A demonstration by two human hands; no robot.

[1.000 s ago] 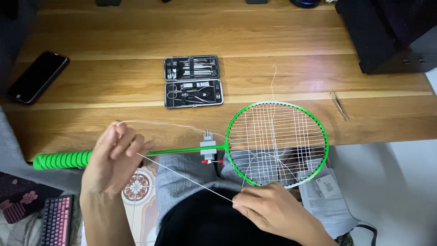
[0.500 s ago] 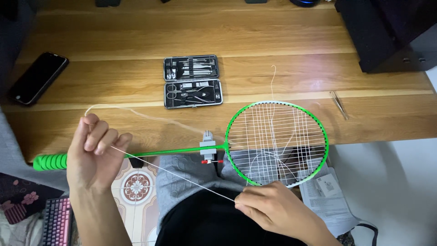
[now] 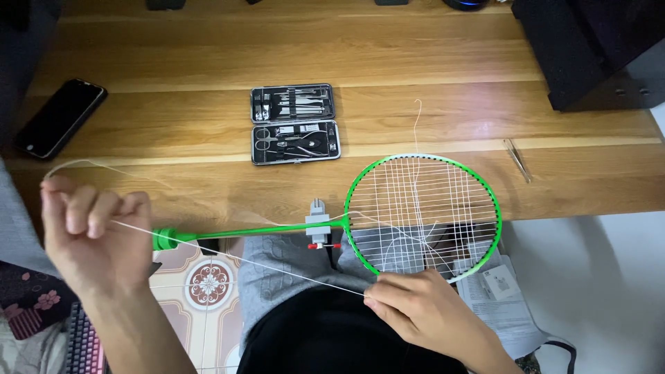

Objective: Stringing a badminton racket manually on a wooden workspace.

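Now left hand [image 3: 93, 232] pulls string [image 3: 235, 260]; right hand [image 3: 422, 312] steadies racket [image 3: 422, 211].

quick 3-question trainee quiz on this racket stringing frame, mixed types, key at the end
1. True or false: the left hand pulls a white string taut toward the right hand.
2. The open tool kit lies on: A) the wooden table B) the floor C) the person's lap.
3. Fill in: the green racket has a small grey ____ on its shaft, beside the head.

Key: 1 true; 2 A; 3 clamp.
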